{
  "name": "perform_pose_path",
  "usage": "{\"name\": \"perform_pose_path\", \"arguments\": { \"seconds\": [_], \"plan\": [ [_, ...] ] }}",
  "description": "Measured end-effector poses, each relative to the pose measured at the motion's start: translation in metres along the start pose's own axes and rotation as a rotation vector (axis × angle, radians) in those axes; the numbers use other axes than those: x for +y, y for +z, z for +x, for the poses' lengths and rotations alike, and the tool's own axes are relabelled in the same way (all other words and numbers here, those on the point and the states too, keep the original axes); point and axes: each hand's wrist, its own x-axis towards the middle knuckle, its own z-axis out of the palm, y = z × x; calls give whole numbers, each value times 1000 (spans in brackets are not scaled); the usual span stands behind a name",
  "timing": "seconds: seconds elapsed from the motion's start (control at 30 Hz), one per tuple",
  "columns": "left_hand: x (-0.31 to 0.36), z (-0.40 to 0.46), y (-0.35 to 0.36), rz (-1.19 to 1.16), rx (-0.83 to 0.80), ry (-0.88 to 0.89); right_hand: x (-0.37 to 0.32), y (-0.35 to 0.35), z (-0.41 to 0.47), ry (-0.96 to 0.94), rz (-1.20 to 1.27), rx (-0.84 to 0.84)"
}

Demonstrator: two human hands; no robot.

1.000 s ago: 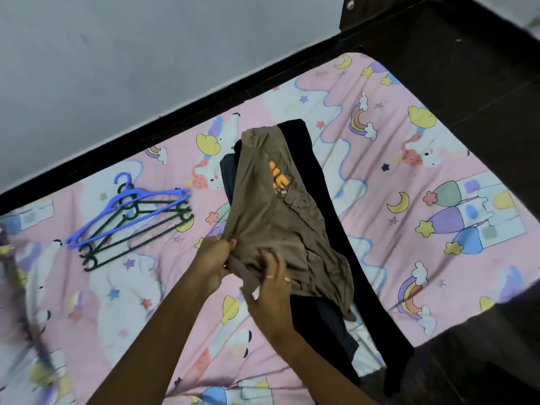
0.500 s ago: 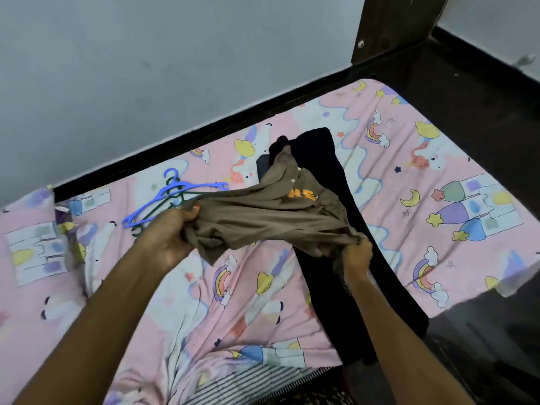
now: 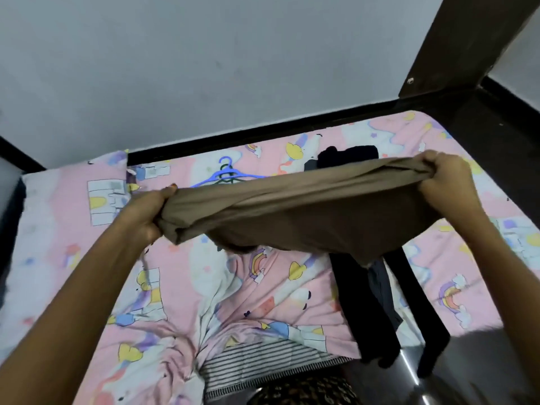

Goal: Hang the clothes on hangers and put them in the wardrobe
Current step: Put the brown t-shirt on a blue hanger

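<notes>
striped mattress edge [image 3: 263, 358] nearest, bared where pink cartoon bedsheet [image 3: 181, 290] has pulled up into bunched creases. dark floor [image 3: 482, 363] to right of bedsheet, glossy with a streak of reflected light. dark clothes [image 3: 365, 311] laid lengthwise on right part of bedsheet, near ends hanging over bedsheet's front edge toward floor.

above bedsheet, lifted clear of it: brown garment [image 3: 306, 211], stretched sideways into a wide band, sagging in the middle over dark clothes. left hand [image 3: 143, 211] at garment's left end, fingers curled tight round a gathered bunch of cloth. right hand [image 3: 447, 185] at garment's right end, clenched on the fabric edge, held a little higher than left. garment taut between both fists, hiding middle stretch of dark clothes.

pillow [image 3: 58, 217] at left end of bedsheet, in same pink print. beyond garment, on far part of bedsheet: blue hanger [image 3: 225, 173] lying flat on green hangers [image 3: 228, 176], only hooks and upper arms visible over garment's top edge. far ends of dark clothes just right of hangers.

black bed frame [image 3: 263, 133] along far edge of bedsheet. dark wooden post [image 3: 455, 45] rising at far right corner. plain grey wall [image 3: 204, 59] behind.
</notes>
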Motion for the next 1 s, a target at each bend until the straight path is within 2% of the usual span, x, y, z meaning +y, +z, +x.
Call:
{"name": "perform_pose_path", "arguments": {
  "seconds": [0.1,0.17,0.33,0.43,0.6,0.7,0.77,0.9,1.0],
  "plan": [
    [22,27,-3,127,140,148,-21,27,46,-74,-184,-113],
    [35,39,-2,208,197,208,-33,43,69,-83,-203,-130],
    [84,51,-9,281,309,298,-79,53,117,-72,-4,60],
    [119,50,-21,217,329,348,-102,40,138,-113,80,154],
    [155,32,-42,196,309,444,-130,13,145,-278,268,78],
    [149,12,-67,299,234,370,-135,4,130,-348,261,-79],
    [129,3,-86,482,197,276,-128,6,109,-353,241,-236],
    [48,8,-126,863,92,71,-93,39,55,-353,83,-612],
    [-30,24,-148,1038,63,-109,-54,85,10,-364,-48,-866]
  ]
}}
